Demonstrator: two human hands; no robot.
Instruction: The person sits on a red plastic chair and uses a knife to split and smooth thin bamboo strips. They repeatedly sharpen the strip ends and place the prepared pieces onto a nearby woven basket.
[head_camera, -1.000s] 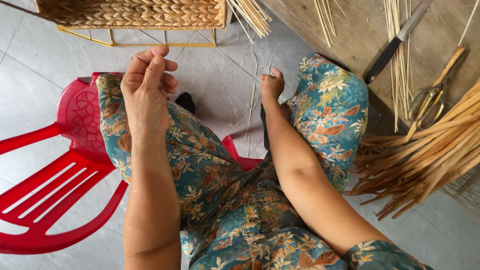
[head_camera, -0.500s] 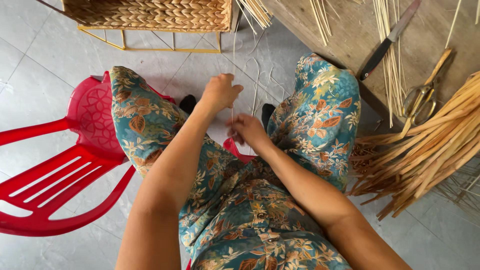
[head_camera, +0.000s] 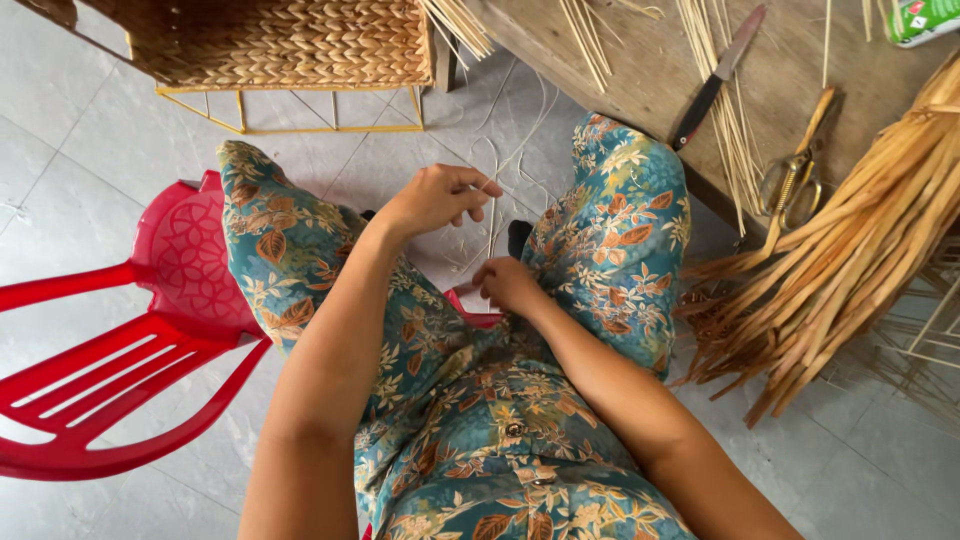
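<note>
I look down at my lap in blue floral trousers. My left hand is raised between my knees, its fingers pinched on a thin pale strand that runs down to my right hand. My right hand sits lower, near my right thigh, fingers closed on the same strand. Loose loops of the strand lie on the tiled floor beyond my hands.
A woven basket on a yellow wire frame stands ahead. A second red plastic chair is at my left. On the right a wooden board carries thin sticks, a knife and scissors. A bundle of dried reeds leans beside it.
My left hand came down from high over my left knee to the gap between my knees. My right hand dropped lower toward my lap. The view shifted slightly.
</note>
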